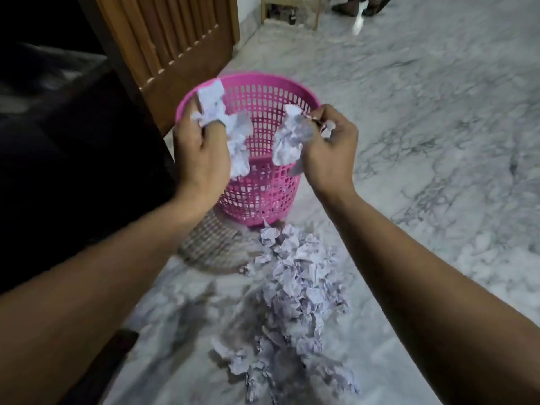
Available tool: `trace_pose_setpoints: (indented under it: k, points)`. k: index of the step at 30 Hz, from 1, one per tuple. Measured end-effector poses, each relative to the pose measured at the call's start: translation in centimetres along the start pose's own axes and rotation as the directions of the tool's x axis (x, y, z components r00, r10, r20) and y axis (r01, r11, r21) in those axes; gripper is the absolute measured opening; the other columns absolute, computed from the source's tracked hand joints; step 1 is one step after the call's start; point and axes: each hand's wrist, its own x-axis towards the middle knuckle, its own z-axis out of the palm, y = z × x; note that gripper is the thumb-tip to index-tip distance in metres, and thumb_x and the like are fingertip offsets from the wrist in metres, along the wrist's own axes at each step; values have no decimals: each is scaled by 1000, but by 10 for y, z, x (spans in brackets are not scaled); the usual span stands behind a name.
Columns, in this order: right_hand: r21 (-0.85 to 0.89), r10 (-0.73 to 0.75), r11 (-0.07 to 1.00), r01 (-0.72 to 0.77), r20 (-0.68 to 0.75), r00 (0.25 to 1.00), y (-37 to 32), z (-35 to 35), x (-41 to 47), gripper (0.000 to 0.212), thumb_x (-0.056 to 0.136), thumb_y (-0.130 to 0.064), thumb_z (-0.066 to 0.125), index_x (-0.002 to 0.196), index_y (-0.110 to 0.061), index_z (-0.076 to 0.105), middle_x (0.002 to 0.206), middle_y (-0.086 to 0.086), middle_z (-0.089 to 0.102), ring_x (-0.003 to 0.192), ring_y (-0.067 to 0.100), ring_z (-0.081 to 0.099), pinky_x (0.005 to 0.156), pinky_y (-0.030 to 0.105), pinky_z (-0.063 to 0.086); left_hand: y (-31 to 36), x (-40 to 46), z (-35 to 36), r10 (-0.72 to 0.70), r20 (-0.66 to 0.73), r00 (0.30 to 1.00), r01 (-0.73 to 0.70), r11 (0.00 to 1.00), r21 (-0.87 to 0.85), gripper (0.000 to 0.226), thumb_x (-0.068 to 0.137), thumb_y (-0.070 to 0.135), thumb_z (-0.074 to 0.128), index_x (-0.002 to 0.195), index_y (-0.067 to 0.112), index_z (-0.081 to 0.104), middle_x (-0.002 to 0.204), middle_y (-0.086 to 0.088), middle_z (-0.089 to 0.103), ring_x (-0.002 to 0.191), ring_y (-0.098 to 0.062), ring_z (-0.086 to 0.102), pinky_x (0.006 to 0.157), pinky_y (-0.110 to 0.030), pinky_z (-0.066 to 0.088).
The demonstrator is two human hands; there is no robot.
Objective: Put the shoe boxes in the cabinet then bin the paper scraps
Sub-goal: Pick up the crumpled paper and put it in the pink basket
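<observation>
While both forearms reach over the pink bin, left hand fingers curled round crumpled scraps, right hand likewise.

Cut off at the far edge: sandalled feet. Hidden behind held scraps: part of the pink basket.

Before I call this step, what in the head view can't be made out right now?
- Pink bin contents: hidden by both hands and its near wall.
- Left hand and right hand: fingertips buried in crumpled paper.
- Cabinet, shoe boxes: outside the frame.
- Scrap pile: blurred, uncountable.
</observation>
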Motion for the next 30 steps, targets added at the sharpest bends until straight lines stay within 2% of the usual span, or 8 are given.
trace_pose_setpoints:
  k: [5,6,9,12,16,20,25,30]
  points:
    - [-227,-35,973,40,26,999,-32,36,92,19,94,-25,62,77,-24,54,74,-6,61,71,11,60,68,34,52,24,106,33,157,-135,978,-151,987,51,41,91,6,40,126,-2,59,108,1,68,94,-7,61,86,-17,47]
    - [-303,38,953,-12,78,996,-29,40,105,7,95,-28,61,95,-21,59,90,-3,66,83,14,65,75,36,57,18,118,41,81,-80,993,-73,992,99,39,92,10,42,126,4,61,110,0,69,97,-10,63,85,-18,48]
    - [-573,365,797,-191,204,908,-18,42,125,71,91,-31,71,149,-10,34,136,18,56,120,34,62,95,39,54,-16,129,56,-373,259,891,206,840,502,38,89,22,56,125,13,58,115,-21,67,102,-32,68,82,-31,53]
    - [-680,380,712,-175,163,911,-13,34,128,86,94,-38,71,158,-9,21,152,20,47,131,34,56,91,32,46,-24,111,55,-622,346,702,41,520,853,52,96,19,60,143,23,37,108,-7,56,102,-31,65,76,-37,57]
    - [-507,35,860,-51,-42,999,-10,2,102,47,102,-37,49,142,-12,49,123,-6,66,107,6,64,93,17,47,-25,81,41,-89,356,930,-154,786,599,50,93,27,58,141,28,45,127,3,62,114,-21,62,90,-42,56]
    - [-471,-9,882,-24,-68,998,63,-55,-6,35,104,-37,50,130,-16,59,98,-10,64,86,-8,60,79,20,51,-58,-55,-6,238,616,751,-526,780,339,46,93,30,61,136,14,55,133,-6,56,125,-27,49,113,-41,35]
    - [-855,434,508,-106,148,889,149,-133,-210,95,81,-86,49,158,-35,24,152,3,41,143,25,40,115,59,34,-134,-257,-126,-718,571,398,-208,536,818,140,53,101,54,152,43,-27,158,11,-41,150,-25,-32,122,-62,4]
    - [-935,731,279,218,354,583,173,-170,-339,150,49,-112,32,163,-26,-14,170,15,-14,157,43,-7,117,77,6,-146,-331,-161,-773,596,217,-368,500,784,132,59,106,32,148,36,-38,152,3,-52,142,-27,-46,119,-61,-15]
